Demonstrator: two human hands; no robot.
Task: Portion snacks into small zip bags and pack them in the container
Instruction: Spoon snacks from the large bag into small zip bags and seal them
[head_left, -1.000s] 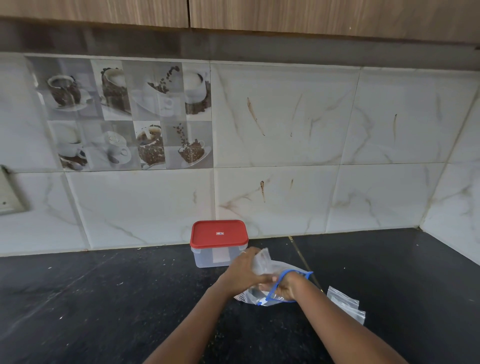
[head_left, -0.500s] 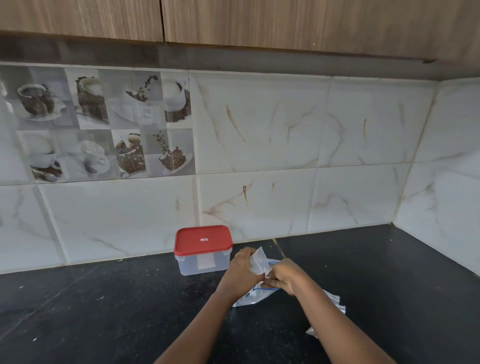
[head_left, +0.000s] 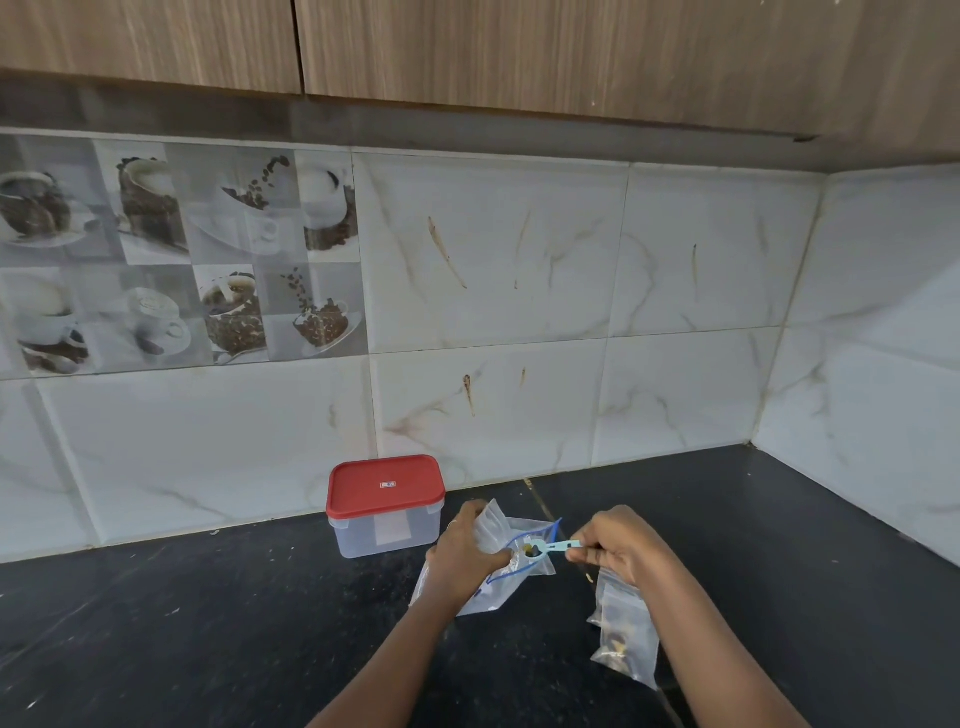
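Portioning under way | left hand (head_left: 462, 556) grips the snack bag (head_left: 493, 587) on the counter (head_left: 208, 623) | right hand (head_left: 618, 551) pinches the blue scoop (head_left: 545, 546) at the bag's mouth | small zip bags (head_left: 623, 634) beside right wrist, some apparently filled | container (head_left: 387, 519) behind, red lid on, packing likely not started

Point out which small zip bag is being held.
The small zip bag in the left hand, raised near the red-lidded container; the other small bags lie on the countertop by the right hand.
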